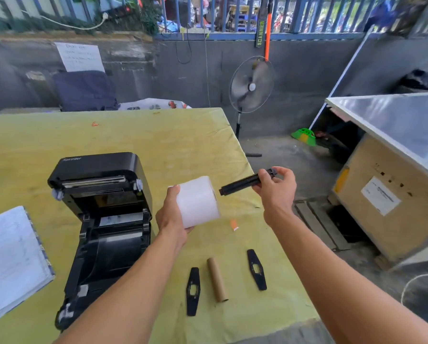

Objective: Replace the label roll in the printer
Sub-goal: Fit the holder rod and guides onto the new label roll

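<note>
A black label printer [103,219] stands on the yellow-green table [158,145] with its lid raised and its roll bay bare. My left hand [172,217] grips a white label roll [199,201] above the table, just right of the printer. My right hand [276,188] holds a black spindle [242,183], its free end pointing at the roll's right face, a short gap away. Near the front edge lie an empty brown cardboard core [217,279] and two flat black roll guides [193,290] [256,269], one on each side of it.
A white sheet pad [12,261] lies at the table's left. An orange scrap [234,224] sits by the roll. Beyond the table's right edge stand a pedestal fan [251,84] and a metal-topped crate [391,189]. A dark bag [84,90] rests behind.
</note>
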